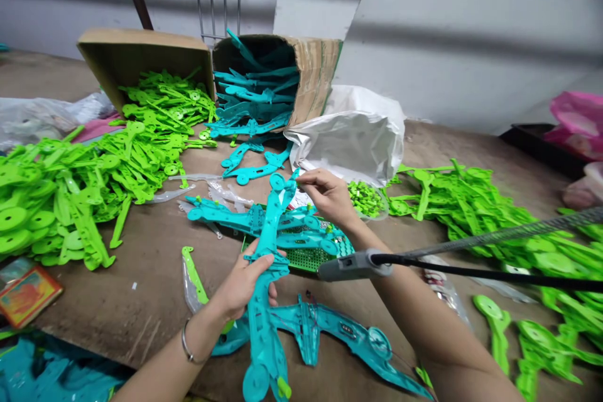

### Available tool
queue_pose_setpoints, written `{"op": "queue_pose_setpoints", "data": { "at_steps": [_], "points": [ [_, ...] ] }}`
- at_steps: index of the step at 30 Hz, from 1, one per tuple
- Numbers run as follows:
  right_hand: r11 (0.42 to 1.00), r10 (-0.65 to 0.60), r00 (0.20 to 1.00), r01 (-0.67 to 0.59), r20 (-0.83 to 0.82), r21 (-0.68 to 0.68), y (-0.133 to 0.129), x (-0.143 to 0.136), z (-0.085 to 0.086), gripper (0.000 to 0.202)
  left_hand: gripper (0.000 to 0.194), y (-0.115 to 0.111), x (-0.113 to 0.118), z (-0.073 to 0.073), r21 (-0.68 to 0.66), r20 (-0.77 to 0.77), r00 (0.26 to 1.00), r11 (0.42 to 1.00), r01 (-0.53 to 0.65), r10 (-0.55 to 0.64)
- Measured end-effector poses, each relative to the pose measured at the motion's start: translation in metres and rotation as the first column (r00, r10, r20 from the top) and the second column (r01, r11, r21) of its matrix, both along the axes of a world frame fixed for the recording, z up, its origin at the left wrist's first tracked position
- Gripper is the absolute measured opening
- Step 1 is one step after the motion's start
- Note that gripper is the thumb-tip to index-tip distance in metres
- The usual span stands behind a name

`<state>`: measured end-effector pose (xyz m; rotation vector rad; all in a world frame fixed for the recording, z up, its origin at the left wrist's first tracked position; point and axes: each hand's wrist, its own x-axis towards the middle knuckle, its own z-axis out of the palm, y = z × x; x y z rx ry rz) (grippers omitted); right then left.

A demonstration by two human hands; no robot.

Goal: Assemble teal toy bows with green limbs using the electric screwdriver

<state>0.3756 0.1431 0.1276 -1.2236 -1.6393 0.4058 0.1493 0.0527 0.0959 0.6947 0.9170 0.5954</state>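
A long teal plastic part (267, 235) is held up over the table, its round end toward me. My left hand (247, 282) is wrapped round its middle, thumb on top. At the far tip of the part, my right hand (325, 191) has its thumb and forefinger pinched together; whatever lies between them is too small to make out. A small green piece (284, 387) sticks out near the part's near end. Beneath it lies another teal part (346, 326) with thin wires and a round housing. More teal parts rest on a green perforated basket (304, 259).
Heaps of bright green parts (89, 188) lie left and right (471, 207). Two cardboard boxes (146, 41) (318, 75) lie at the back beside a white bag (353, 132). A bowl of small green pieces (365, 201) stands near my right hand. A grey tool with cables (353, 266) crosses in front.
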Motion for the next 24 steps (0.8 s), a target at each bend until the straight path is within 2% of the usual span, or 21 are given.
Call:
{"op": "queue_pose_setpoints", "data": {
  "at_steps": [4,7,11,14,17,21,24],
  "points": [
    [0.995,-0.065,0.984,0.05,0.168,0.09,-0.003,-0.001,0.001,0.013,0.052,-0.001,0.0,0.003,0.021,-0.012,1.0,1.0,-0.012,0.012],
    [0.994,-0.101,0.969,0.089,0.225,0.059,-0.004,-0.002,0.002,0.01,0.049,-0.002,-0.001,0.005,0.013,0.0,1.0,1.0,-0.015,0.015],
    [0.995,-0.101,0.969,0.097,0.225,0.029,-0.004,-0.004,0.001,0.008,0.047,-0.003,-0.001,0.003,0.023,0.011,1.0,1.0,-0.004,0.003],
    [0.999,-0.046,0.974,0.051,0.223,-0.014,-0.004,-0.007,-0.001,0.007,0.048,-0.002,0.0,0.001,0.086,0.016,0.999,0.996,0.034,-0.035],
    [0.998,-0.022,0.988,0.03,0.153,-0.048,-0.006,-0.01,0.001,0.004,0.051,0.0,-0.001,0.001,0.107,0.007,0.999,0.993,0.041,-0.042],
    [0.995,-0.103,0.994,0.103,0.031,0.009,-0.011,-0.007,0.012,0.011,0.056,0.002,-0.002,0.005,0.08,-0.026,0.999,0.996,0.027,-0.025],
    [0.986,-0.168,0.977,0.165,0.131,0.032,-0.013,-0.005,0.019,0.009,0.058,0.003,-0.002,0.005,0.079,-0.033,0.999,0.997,0.018,-0.015]
  ]
}}
